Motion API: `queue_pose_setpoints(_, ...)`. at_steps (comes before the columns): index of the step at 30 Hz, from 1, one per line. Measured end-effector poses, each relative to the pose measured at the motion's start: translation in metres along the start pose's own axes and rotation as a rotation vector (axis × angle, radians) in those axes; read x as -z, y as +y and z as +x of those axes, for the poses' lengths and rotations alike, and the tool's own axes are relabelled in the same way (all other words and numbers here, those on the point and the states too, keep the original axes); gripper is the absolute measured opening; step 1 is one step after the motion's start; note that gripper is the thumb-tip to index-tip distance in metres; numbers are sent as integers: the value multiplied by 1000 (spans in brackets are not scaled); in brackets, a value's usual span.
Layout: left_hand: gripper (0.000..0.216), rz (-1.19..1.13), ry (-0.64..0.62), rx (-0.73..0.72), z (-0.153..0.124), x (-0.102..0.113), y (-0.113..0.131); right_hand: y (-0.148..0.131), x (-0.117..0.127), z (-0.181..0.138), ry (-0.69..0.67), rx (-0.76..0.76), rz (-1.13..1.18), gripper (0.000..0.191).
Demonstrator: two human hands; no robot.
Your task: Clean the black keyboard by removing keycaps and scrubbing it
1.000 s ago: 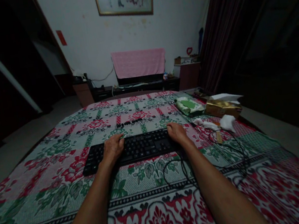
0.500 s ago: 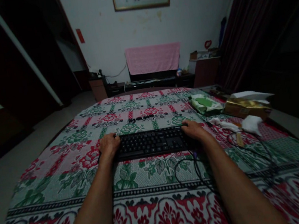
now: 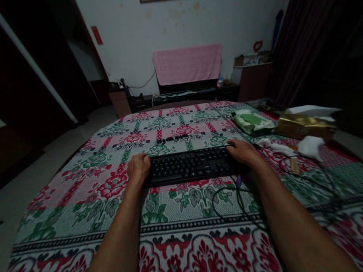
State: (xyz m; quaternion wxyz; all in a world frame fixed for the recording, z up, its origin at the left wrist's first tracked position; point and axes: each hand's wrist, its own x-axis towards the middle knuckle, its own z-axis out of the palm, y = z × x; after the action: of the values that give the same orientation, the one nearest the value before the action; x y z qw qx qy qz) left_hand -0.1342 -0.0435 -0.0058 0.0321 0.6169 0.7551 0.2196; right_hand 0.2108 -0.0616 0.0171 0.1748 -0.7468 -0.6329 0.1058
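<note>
A black computer keyboard (image 3: 189,166) lies level across the middle of the view, its keys facing up. My left hand (image 3: 139,169) is closed round its left end, thumb at the top corner. At the opposite end, my right hand (image 3: 242,151) grips in the same way, with the fingers underneath hidden. Whether the keyboard rests on the patterned tablecloth (image 3: 200,252) or is slightly raised I cannot tell. A black cable (image 3: 239,205) with a purple connector (image 3: 238,180) lies in loops below the right end, near my right forearm.
Right of my hand lie crumpled white tissue (image 3: 310,147) and a small tan tag (image 3: 294,166). Behind them stand a green-and-white packet (image 3: 253,121) and a gold tissue box (image 3: 304,125). A pink cloth (image 3: 189,63) covers a screen by the far wall.
Both hands and the keyboard sit slightly farther right and higher in the view. The camera has also shifted, with the wall picture now higher. The grip looks the same.
</note>
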Motion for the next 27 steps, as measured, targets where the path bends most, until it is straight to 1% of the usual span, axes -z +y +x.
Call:
queue_pose_setpoints(3, 39, 0, 0, -3, -1, -2, 2, 0, 3, -2, -8, -27, -10, 45)
queue_pose_setpoints(9, 38, 5, -34, -12, -3, 0, 3, -1, 4, -4, -9, 2, -71, 43)
queue_pose_setpoints(13, 34, 104, -43, -54, -11, 1, 17, 0, 3, -4, -15, 9, -106, 40)
queue_pose_setpoints(15, 33, 114, -61, -121, -15, -1, 28, 1, 2, -4, -24, 14, -110, 40)
queue_pose_setpoints(17, 33, 92, -106, -232, -15, -4, 40, 2, 1, -2, -28, 13, -121, 40)
queue_pose_setpoints(20, 33, 87, -196, -377, -7, -7, 53, 3, 0, -1, -26, 1, -128, 41)
queue_pose_setpoints(22, 32, 72, -257, -446, 1, -8, 56, 3, 0, 0, -30, 11, -123, 41)
queue_pose_setpoints(24, 32, 30, -297, -485, 8, -10, 56, 4, 0, 0, -26, 25, -132, 40)
queue_pose_setpoints(27, 33, -36, -287, -476, 11, -16, 53, 4, -1, 0, -14, 30, -150, 38)
